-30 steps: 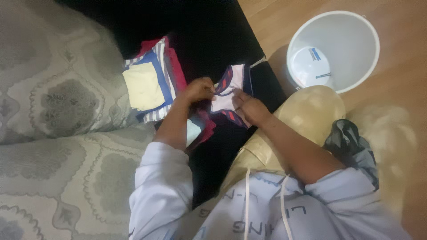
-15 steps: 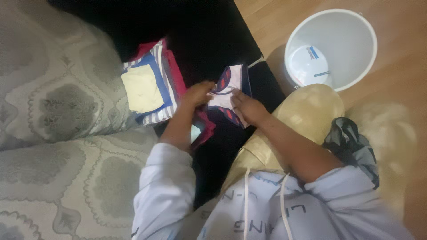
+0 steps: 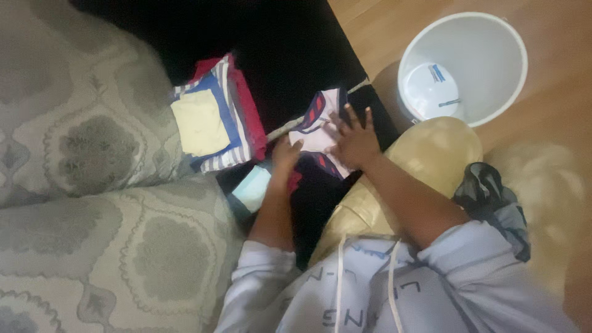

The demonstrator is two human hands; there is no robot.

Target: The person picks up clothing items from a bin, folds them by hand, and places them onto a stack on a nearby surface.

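Observation:
A small white garment (image 3: 317, 123) with navy and red trim lies on a black surface (image 3: 290, 55). My right hand (image 3: 354, 139) lies flat on it with the fingers spread. My left hand (image 3: 285, 154) touches the garment's near left edge, fingers curled at the cloth; whether it grips the cloth I cannot tell. To the left lies a stack of folded clothes (image 3: 213, 120): a pale yellow piece on top, blue, striped and red ones under it. A light blue folded piece (image 3: 251, 188) sits just left of my left wrist.
A white plastic bucket (image 3: 487, 98) stands on the wooden floor (image 3: 549, 142) at the upper right. Grey patterned cushions (image 3: 86, 166) fill the left side. My knee in tan trousers (image 3: 431, 154) and a dark patterned cloth (image 3: 487, 197) lie at the right.
My right hand has gone from pinching the garment to pressing flat on it. My left hand has pulled back toward me, to the garment's near edge, uncovering the light blue piece.

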